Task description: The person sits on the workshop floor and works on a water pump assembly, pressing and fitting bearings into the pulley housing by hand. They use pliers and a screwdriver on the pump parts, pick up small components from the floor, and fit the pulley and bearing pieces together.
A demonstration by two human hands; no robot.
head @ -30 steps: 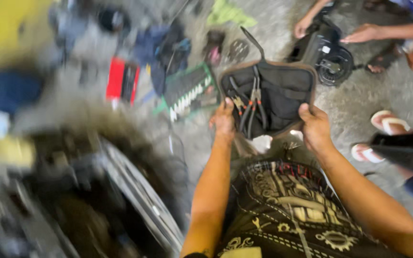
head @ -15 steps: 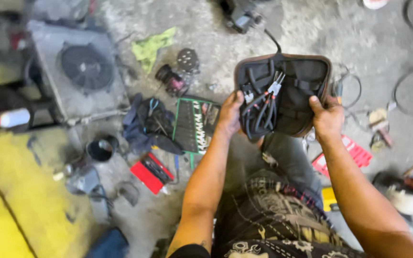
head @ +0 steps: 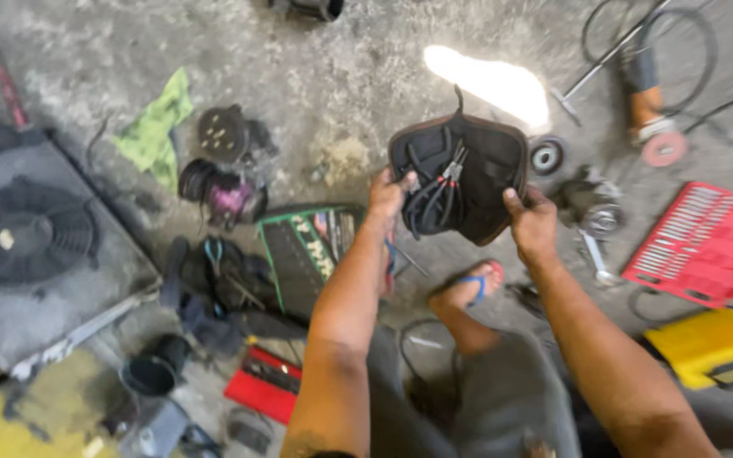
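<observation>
Black cloth makes up the tool pouch (head: 468, 182), which is held up above the concrete floor (head: 341, 76), just right of the middle of the frame. The left hand (head: 386, 197) is closed on its left edge, and the right hand (head: 532, 222) is closed on its lower right edge. The pouch is spread open between them, so its inside is seen from above. Pliers (head: 443, 182) with red and black handles are tucked inside it. Their long side runs from lower left to upper right, with the metal tips pointing to the upper right. A small loop at the top of the pouch points to the top of the frame.

The pouch looks soft and floppy, so it would likely sag if held by one edge only. It is best held by two edges. The tools inside probably make it a bit heavy, and they could slide out if it is tipped.

A green tool case (head: 307, 250) lies at the lower left of the pouch. A red bit set (head: 706, 242) is seen at the right. A radiator fan (head: 31, 233) is seen at the far left.
</observation>
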